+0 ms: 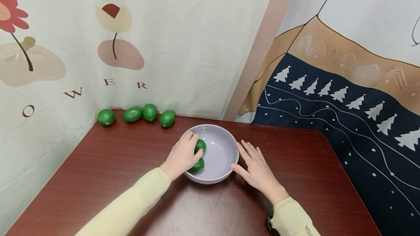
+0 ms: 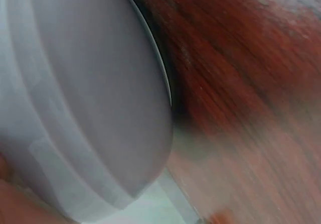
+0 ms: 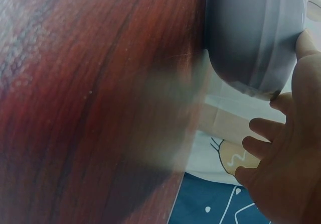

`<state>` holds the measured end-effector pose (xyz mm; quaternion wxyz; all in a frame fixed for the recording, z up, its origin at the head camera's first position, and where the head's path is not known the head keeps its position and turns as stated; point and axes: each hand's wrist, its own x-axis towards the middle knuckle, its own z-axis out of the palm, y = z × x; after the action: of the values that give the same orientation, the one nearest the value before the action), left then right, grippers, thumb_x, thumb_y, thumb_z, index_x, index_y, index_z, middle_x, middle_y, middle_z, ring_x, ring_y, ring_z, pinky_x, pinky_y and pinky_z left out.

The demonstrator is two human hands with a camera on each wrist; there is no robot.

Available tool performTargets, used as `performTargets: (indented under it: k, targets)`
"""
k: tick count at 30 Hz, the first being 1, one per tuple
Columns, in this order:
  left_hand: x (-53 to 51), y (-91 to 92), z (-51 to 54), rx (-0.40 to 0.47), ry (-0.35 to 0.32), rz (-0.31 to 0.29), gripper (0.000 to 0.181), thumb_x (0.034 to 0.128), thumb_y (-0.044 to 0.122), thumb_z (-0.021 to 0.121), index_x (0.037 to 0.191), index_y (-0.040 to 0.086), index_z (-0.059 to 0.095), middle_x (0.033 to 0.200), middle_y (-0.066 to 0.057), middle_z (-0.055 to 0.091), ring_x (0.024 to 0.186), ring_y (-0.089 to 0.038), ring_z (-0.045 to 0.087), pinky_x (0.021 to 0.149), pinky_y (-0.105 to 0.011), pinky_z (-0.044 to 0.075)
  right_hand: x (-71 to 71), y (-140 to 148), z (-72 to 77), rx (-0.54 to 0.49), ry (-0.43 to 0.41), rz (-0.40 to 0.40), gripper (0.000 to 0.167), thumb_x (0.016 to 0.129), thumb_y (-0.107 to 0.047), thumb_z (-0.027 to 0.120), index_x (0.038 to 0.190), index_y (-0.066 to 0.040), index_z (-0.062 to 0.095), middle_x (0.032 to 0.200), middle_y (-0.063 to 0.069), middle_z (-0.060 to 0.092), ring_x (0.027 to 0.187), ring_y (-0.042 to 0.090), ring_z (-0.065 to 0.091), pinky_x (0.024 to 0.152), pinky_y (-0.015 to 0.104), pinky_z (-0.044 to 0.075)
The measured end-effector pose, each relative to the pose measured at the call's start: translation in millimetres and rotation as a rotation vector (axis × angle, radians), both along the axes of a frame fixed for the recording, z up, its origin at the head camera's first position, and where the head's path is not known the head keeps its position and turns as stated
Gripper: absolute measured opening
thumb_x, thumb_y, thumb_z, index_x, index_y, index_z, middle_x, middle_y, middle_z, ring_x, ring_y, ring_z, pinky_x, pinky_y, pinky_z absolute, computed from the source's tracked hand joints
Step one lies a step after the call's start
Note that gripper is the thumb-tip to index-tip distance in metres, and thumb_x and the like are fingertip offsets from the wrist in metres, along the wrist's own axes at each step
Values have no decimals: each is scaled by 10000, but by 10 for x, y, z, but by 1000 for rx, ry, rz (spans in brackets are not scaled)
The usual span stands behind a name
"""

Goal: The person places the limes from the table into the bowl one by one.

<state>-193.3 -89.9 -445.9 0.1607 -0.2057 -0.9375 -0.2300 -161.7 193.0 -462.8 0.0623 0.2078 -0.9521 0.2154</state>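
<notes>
Here | left hand [image 1: 182, 152]: fingers and thumb round one green fruit [image 1: 201, 145] inside bowl [image 1: 220, 157] | right hand [image 1: 258, 169]: fingers apart, touching bowl

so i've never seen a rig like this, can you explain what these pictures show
There's no machine: a person is working bare-handed. The wide picture comes from a head-worn camera looking forward and down; the two close-ups come from cameras on each wrist. A pale bowl stands on a reddish-brown table, with two green fruits inside and four more green fruits near the back edge. The left hand reaches into the bowl at those two; whether it grips one, I can't tell. The right hand touches the bowl's right side.
</notes>
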Motion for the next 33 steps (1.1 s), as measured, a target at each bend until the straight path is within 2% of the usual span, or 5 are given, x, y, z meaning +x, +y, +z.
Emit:
performTargets:
  k: [8, 14, 27, 33]
  targets:
    - [28, -82, 9, 48, 52, -57, 378, 884, 164, 734, 1204, -22, 656, 1181, -131, 627, 1119, -310, 586, 917, -455, 556, -5, 5, -8, -1, -2, -2, 779, 970, -487, 674, 1593, -107, 402, 1649, 177, 344, 1530, 413, 292, 1218, 647, 203]
    - [28, -171, 10, 81, 82, -71, 401, 888, 169, 716, 1236, -17, 650, 1204, -124, 625, 1125, -303, 577, 945, -454, 545, -5, 6, -10, -8, -8, -2, 779, 970, -484, 674, 1596, -111, 397, 1653, 174, 339, 1541, 395, 277, 1226, 640, 187]
    - [26, -391, -44, 168, 112, -17, 474, 903, 177, 702, 1328, -16, 619, 1323, -133, 584, 1215, -318, 551, 997, -490, 518, -2, 6, -34, -13, -3, 1, 781, 969, -486, 675, 1598, -119, 395, 1651, 170, 345, 1542, 395, 273, 1228, 636, 184]
    - [-24, -501, -64, 214, 124, 28, 496, 898, 193, 713, 1337, -10, 604, 1339, -147, 578, 1222, -339, 556, 981, -518, 511, -10, 8, -28, -7, 4, 2, 784, 967, -489, 677, 1599, -122, 395, 1647, 174, 351, 1532, 411, 289, 1223, 642, 194]
